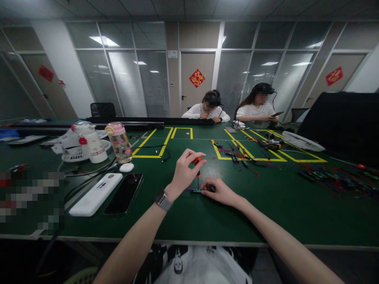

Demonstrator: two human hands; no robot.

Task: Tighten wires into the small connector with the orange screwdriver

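At table centre, green mat: both hands work over one small part, close to the near edge.

Left hand (185, 171): fingers pinched around the orange handle of a small screwdriver (197, 167), held upright, tip down on the part; a watch (163, 200) sits on this wrist.

Right hand (217, 190): lies flat on the green table (266, 213), fingertips pressing the small connector piece (196, 191) from the right side (the grip is a press-and-hold rather than a full grasp, as far as can be seen).

Part location: the connector piece lies on the mat directly under the screwdriver tip, touching the right fingertips; too small to tell its detail.

Risk 1: the tip could slip off the part, because the driver is held high on its handle and stands nearly vertical; the right fingertips lie just beside the tip.

Risk 2: the part could skate on the smooth mat, since only fingertip pressure holds it.

Risk 3: any tiny screw that comes loose could be lost against the dark surface.

Surroundings: black phone (123, 193) and white remote-like device (95, 194) to the left, well apart; pink-lidded bottle (119, 142) farther back; tangled wires (334, 177) to the right; two seated people (232, 108) at the far side.
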